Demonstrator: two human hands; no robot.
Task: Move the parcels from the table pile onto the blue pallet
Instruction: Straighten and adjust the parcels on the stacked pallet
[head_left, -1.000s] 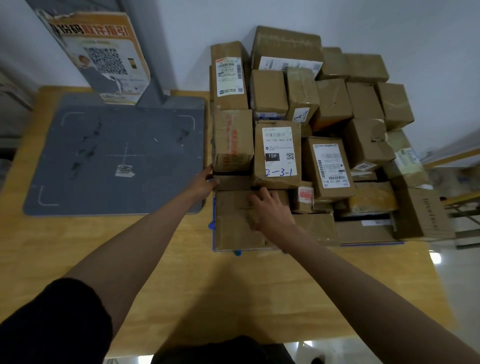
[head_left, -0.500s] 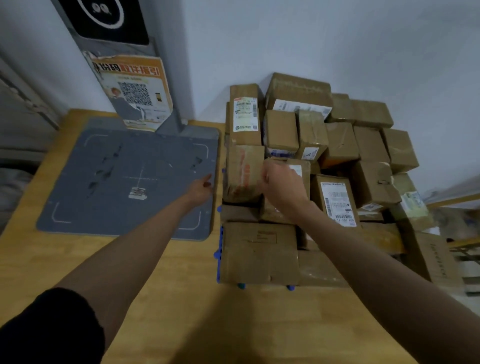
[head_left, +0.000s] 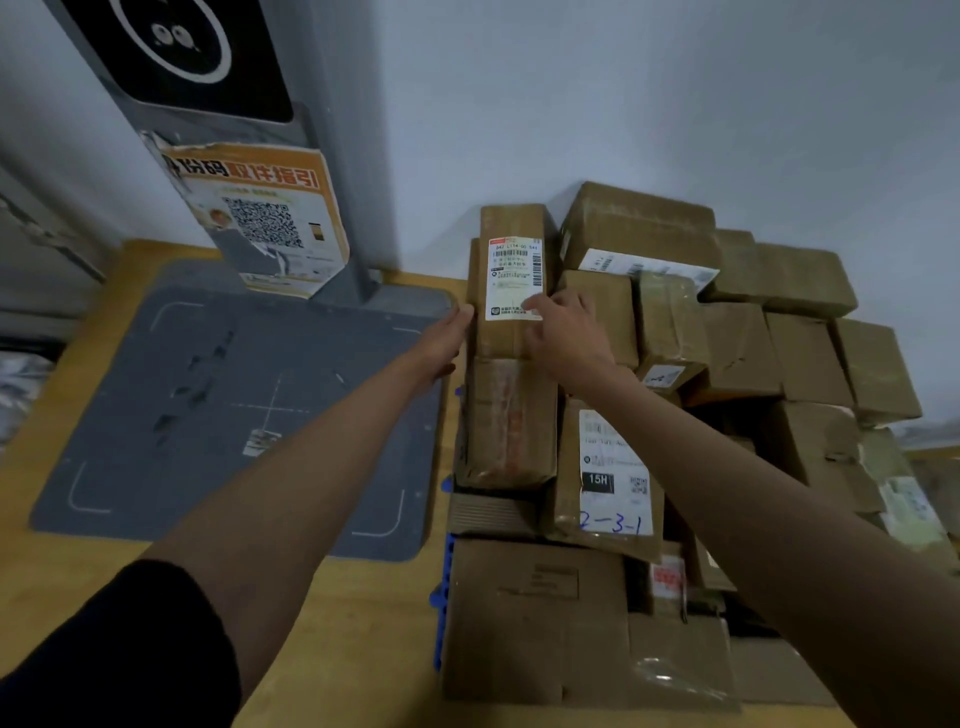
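Both hands are up at the far left of the stack, closing on a tall parcel (head_left: 511, 275) with a white shipping label. The parcels already sit heaped on the blue pallet (head_left: 441, 618), whose edge shows under the pile's left side, on the wooden counter (head_left: 363, 649). It looks like a squaring-up or a pick of this one box.

The left hand (head_left: 441, 340) lies flat against the box's left side, fingers straight, a pressing grip rather than a clasp. The right hand (head_left: 563, 332) rests on its front face by the label's lower corner, fingers relaxed and spread; neither curls round it. Both arms are stretched well forward.

Next, I judge, the two palms must squeeze together before any lift, since neighbouring parcels crowd its right side. The grey mat (head_left: 234, 415) lies just beside the pile.
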